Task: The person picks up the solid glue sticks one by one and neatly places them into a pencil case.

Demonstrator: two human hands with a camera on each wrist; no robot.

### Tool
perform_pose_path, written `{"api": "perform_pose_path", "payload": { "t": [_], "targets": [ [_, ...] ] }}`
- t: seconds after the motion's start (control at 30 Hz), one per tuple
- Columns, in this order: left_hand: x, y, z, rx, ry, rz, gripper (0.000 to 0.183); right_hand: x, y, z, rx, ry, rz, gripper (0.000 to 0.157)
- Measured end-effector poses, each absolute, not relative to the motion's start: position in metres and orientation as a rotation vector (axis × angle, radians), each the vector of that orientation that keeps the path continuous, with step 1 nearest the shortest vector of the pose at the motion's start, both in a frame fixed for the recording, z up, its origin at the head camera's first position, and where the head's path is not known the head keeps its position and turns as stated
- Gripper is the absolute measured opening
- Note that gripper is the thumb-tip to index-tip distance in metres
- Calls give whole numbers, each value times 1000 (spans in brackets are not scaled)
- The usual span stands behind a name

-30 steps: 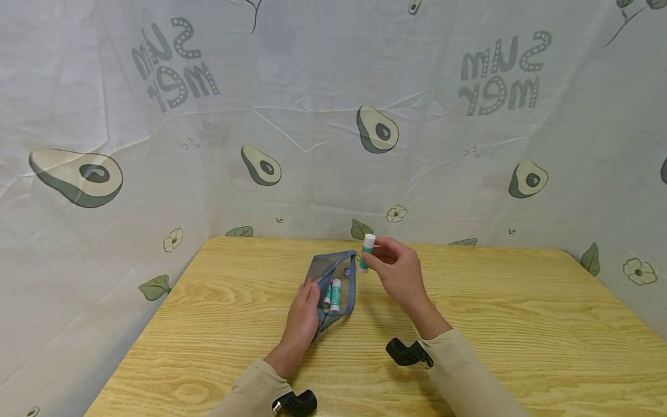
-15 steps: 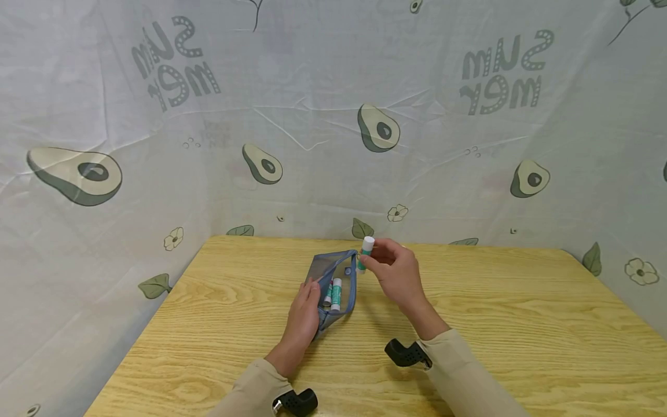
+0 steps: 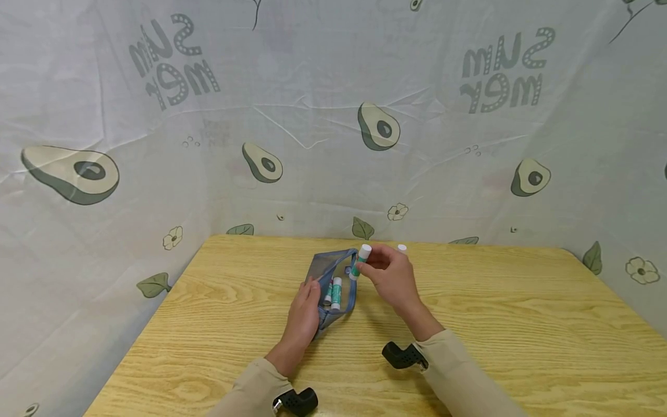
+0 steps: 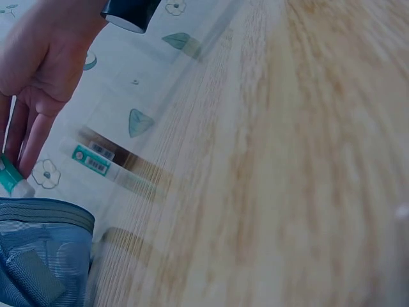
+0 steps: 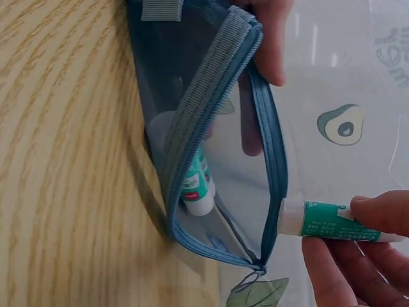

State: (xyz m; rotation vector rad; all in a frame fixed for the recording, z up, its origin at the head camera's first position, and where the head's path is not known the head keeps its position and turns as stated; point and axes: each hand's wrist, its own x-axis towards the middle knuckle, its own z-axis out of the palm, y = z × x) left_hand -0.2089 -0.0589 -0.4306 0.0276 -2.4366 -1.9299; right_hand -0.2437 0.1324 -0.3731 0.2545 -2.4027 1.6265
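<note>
My left hand (image 3: 301, 315) grips the near left side of a blue-grey mesh zipper pouch (image 3: 315, 267), whose mouth gapes toward the right. Inside the pouch lie two glue sticks, the clearer one a green-and-white glue stick (image 3: 336, 293). With thumb and fingertips, my right hand (image 3: 394, 279) pinches another glue stick (image 3: 361, 262), tilted, at the pouch's far right rim. The right wrist view has this glue stick's white end (image 5: 292, 217) beside the zipper edge, outside the opening. Fingers of the left hand (image 5: 271, 45) show behind the pouch there.
Behind my right hand a further glue stick (image 4: 92, 160) stands on the wood-grain table (image 3: 500, 324); only its white cap (image 3: 402, 248) shows in the head view. A printed cloth (image 3: 312, 116) hangs along the table's back and left sides.
My right hand has moved slightly left and down with the glue stick, which now tilts more toward the pouch mouth. The white cap behind that hand has come into view. My left hand stays put.
</note>
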Motion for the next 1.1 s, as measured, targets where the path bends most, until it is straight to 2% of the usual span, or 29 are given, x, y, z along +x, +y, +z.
{"api": "perform_pose_path", "payload": {
  "t": [0.53,1.1],
  "targets": [
    [-208,-59,-428,14,-2416,-1936,61,-252,126,-396,174,-2449,1702,27],
    [-210,-59,-430,-10,-2416,-1920,60,-250,127,-402,95,-2419,1856,33]
  ]
}}
